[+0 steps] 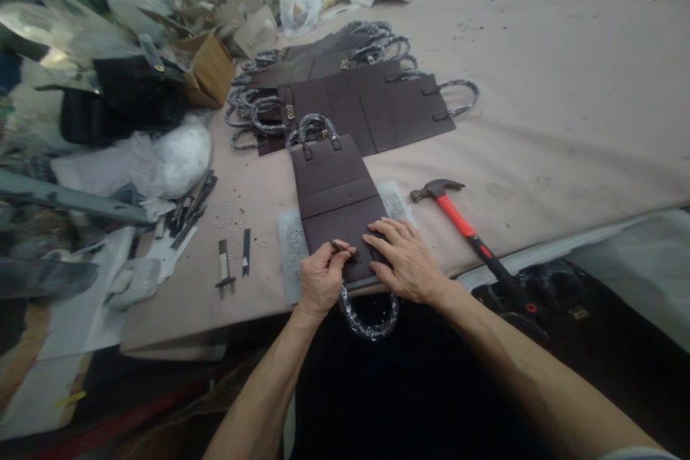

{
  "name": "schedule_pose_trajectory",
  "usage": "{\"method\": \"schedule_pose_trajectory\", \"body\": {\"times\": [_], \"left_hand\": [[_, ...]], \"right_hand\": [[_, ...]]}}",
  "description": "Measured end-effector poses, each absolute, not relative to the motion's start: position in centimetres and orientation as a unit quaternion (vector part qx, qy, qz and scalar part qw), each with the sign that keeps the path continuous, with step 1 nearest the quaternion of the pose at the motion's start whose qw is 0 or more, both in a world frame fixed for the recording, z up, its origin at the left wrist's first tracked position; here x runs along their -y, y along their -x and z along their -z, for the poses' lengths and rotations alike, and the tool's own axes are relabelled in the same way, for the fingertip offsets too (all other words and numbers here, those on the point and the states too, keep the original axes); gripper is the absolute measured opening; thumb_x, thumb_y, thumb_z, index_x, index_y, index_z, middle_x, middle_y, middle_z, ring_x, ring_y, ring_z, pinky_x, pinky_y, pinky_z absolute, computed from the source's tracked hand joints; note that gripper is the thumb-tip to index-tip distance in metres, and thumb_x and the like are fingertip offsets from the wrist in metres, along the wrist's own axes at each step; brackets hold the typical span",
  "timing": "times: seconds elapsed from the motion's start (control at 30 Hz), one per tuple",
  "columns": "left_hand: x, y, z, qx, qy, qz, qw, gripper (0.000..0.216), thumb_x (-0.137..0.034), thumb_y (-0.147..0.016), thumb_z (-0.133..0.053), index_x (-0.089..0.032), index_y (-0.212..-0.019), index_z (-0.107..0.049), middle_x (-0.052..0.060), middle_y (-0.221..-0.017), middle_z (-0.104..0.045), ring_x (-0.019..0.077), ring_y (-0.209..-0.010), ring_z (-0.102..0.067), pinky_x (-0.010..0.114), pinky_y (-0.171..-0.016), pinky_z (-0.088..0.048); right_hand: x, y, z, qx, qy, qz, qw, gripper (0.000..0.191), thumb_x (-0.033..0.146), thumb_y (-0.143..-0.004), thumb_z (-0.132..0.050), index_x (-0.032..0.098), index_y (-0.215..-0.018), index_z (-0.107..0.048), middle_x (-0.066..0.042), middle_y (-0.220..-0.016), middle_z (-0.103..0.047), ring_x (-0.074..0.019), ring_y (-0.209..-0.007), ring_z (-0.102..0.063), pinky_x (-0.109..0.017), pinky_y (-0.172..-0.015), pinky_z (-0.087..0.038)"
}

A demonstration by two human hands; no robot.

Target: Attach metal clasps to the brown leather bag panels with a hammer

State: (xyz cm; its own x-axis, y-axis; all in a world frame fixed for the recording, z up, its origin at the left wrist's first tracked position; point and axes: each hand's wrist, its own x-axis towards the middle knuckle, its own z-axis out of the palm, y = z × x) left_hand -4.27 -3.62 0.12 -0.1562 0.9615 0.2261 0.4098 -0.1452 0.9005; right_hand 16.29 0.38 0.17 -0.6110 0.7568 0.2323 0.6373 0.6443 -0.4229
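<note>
A dark brown flat bag piece (334,187) lies on a pale cutting pad (290,244) at the table's near edge, with plastic-wrapped handles at both ends. My left hand (320,280) is closed, pinching a small dark tool (341,247) against the bag's near end. Beside it my right hand (407,259) lies on the leather with fingers spread, pressing it down. The near handle (369,320) hangs over the table edge below both hands.
A hammer with a red and black grip (463,223) lies right of the bag. More brown bag pieces (356,97) are spread behind it. Small punches (225,262) and tools lie to the left, beside plastic bags and clutter. Another person's arms show at the far top.
</note>
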Motion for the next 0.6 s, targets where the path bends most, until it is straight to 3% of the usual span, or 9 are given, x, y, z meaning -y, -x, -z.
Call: {"method": "schedule_pose_trajectory", "body": {"times": [0.4,0.53,0.6], "left_hand": [[3.7,3.9,0.0,-0.534,-0.69,-0.457,0.172,0.015,-0.017,-0.094,-0.055,-0.02,-0.092,-0.069,0.002,-0.086,-0.078,0.0146,-0.078,-0.076,0.024,-0.078,-0.062],[3.8,3.8,0.3,-0.55,-0.673,-0.466,0.165,0.014,-0.017,-0.094,-0.056,-0.019,-0.092,-0.069,0.002,-0.085,-0.079,0.0148,-0.078,-0.076,0.023,-0.076,-0.062],[3.9,3.7,0.5,-0.554,-0.67,-0.468,0.16,0.013,-0.018,-0.094,-0.057,-0.019,-0.092,-0.07,0.003,-0.085,-0.079,0.015,-0.077,-0.076,0.023,-0.075,-0.062]], "right_hand": [[-0.5,-16.5,0.1,0.881,0.383,-0.169,0.223,0.049,0.032,-0.09,-0.066,0.017,-0.136,-0.06,-0.015,-0.147,-0.053,-0.036,-0.142,-0.041,-0.059,-0.119,-0.03],[-1.1,-17.6,0.0,0.855,0.362,-0.215,0.302,0.038,0.039,-0.093,-0.061,0.018,-0.125,-0.065,-0.015,-0.138,-0.059,-0.0326,-0.131,-0.052,-0.054,-0.11,-0.043],[-1.3,-19.1,-0.2,0.816,0.419,-0.191,0.351,0.033,0.037,-0.095,-0.056,0.017,-0.119,-0.066,-0.016,-0.129,-0.063,-0.0304,-0.122,-0.058,-0.05,-0.106,-0.048]]}}
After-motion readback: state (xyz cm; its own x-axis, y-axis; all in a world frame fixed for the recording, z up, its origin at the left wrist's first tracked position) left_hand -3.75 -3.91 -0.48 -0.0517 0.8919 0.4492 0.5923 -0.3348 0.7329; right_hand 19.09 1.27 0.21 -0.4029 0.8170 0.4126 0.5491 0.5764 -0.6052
